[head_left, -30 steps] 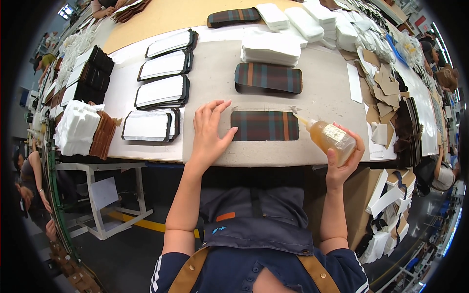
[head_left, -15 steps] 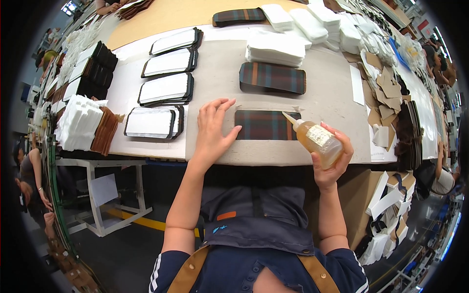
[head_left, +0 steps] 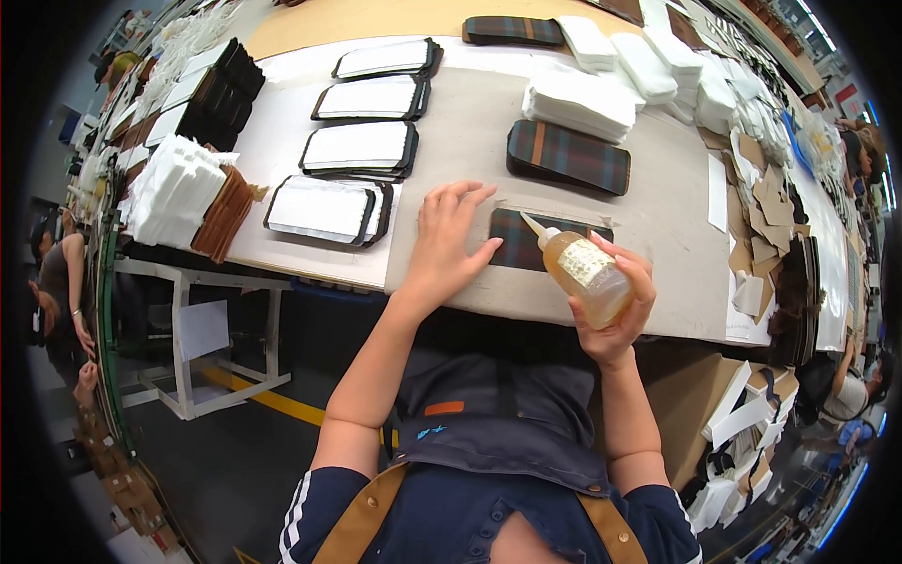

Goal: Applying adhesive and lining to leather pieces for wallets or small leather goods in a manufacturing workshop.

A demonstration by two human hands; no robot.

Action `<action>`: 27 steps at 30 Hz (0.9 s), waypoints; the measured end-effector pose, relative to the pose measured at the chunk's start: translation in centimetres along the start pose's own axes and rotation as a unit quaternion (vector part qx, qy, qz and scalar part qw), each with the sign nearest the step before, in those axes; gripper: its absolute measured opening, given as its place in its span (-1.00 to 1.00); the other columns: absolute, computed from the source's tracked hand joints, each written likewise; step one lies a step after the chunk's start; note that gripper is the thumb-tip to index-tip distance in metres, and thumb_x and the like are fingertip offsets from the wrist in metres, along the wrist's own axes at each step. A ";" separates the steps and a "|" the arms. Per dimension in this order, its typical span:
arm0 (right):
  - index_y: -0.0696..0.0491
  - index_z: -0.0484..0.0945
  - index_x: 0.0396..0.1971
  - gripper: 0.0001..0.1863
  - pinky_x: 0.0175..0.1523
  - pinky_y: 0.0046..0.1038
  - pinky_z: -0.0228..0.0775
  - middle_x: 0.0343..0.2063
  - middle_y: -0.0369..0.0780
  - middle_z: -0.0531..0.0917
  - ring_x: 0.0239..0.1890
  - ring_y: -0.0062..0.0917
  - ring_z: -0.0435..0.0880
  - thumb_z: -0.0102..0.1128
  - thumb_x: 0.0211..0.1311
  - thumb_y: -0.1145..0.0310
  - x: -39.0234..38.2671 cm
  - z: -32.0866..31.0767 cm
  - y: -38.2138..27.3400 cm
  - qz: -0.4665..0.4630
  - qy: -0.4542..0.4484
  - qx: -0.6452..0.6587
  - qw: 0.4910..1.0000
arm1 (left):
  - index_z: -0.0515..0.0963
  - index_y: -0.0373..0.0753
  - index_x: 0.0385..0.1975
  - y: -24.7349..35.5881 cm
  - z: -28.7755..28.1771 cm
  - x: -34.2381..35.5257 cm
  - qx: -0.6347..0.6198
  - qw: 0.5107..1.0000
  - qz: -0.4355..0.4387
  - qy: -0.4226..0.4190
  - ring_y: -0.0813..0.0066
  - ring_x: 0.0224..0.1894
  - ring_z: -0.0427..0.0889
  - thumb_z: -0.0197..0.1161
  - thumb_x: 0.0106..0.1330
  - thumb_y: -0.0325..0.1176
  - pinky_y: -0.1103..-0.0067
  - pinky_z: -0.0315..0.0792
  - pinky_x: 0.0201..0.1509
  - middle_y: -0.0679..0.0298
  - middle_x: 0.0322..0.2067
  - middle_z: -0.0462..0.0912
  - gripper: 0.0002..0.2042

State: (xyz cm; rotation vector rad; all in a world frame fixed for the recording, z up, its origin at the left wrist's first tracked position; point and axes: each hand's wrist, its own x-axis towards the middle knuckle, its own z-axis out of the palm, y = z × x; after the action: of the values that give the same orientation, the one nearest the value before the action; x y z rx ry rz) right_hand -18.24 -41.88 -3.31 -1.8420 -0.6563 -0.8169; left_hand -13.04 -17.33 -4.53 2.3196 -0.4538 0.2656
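Note:
A plaid fabric panel (head_left: 508, 246), dark green and red with rounded corners, lies flat near the table's front edge. My right hand (head_left: 620, 315) is wrapped round a clear squeeze bottle (head_left: 584, 274) of amber liquid. The bottle tilts left, its pale pointed nozzle at the panel's far edge, towards the left end; whether the tip touches is hard to tell. Part of the panel is hidden behind the bottle. My left hand (head_left: 449, 235) rests open on the table, its thumb at the panel's left end. Beyond lies a plaid panel stack (head_left: 568, 155).
White pads (head_left: 578, 105) are piled behind the plaid stack. Several white-topped, dark-edged pieces (head_left: 357, 148) lie in a column at left. White pieces (head_left: 174, 193) and brown pieces (head_left: 223, 216) stand at far left. Cardboard scraps (head_left: 766, 202) cover the right side. Other people are around.
The bottle's nozzle has moved left along the panel's far edge. My left hand stays by the panel's left end. The whole view has shifted and turned slightly.

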 end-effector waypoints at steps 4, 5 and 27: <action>0.15 0.29 0.28 -0.21 0.23 -0.13 0.60 0.12 0.11 0.57 0.18 -0.02 0.66 0.61 0.16 0.33 0.7 1.1 0.0 -0.011 -0.030 0.001 0.999 | 0.44 -0.15 0.37 0.0 0.1 0.0 -0.005 1.000 0.002 0.005 0.06 0.40 0.26 0.48 0.18 -0.36 0.24 0.17 0.51 0.14 0.30 0.41 -0.31; 0.15 0.30 0.28 -0.22 0.23 -0.14 0.59 0.13 0.10 0.56 0.19 -0.04 0.65 0.61 0.17 0.31 0.9 1.4 0.0 -0.011 -0.037 0.008 0.999 | 0.43 -0.15 0.38 0.0 0.1 0.0 -0.007 1.000 0.003 0.005 0.06 0.40 0.26 0.48 0.18 -0.35 0.23 0.17 0.51 0.14 0.30 0.41 -0.31; -0.03 0.44 0.40 -0.28 0.26 -0.41 0.55 0.08 -0.25 0.61 0.14 -0.54 0.62 0.50 0.27 0.18 6.9 -1.8 5.3 0.289 -0.048 0.198 0.935 | 0.38 -0.17 0.38 -0.3 0.0 -0.1 -0.026 0.999 0.008 0.028 0.04 0.36 0.28 0.38 0.18 -0.46 0.21 0.18 0.45 0.11 0.27 0.40 -0.32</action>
State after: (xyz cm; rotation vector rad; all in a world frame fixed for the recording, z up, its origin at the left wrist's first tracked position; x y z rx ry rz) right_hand -10.42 -44.97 -0.38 -1.5780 -0.2765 -0.1847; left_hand -13.04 -17.08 -4.79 2.2532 -0.4466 0.3224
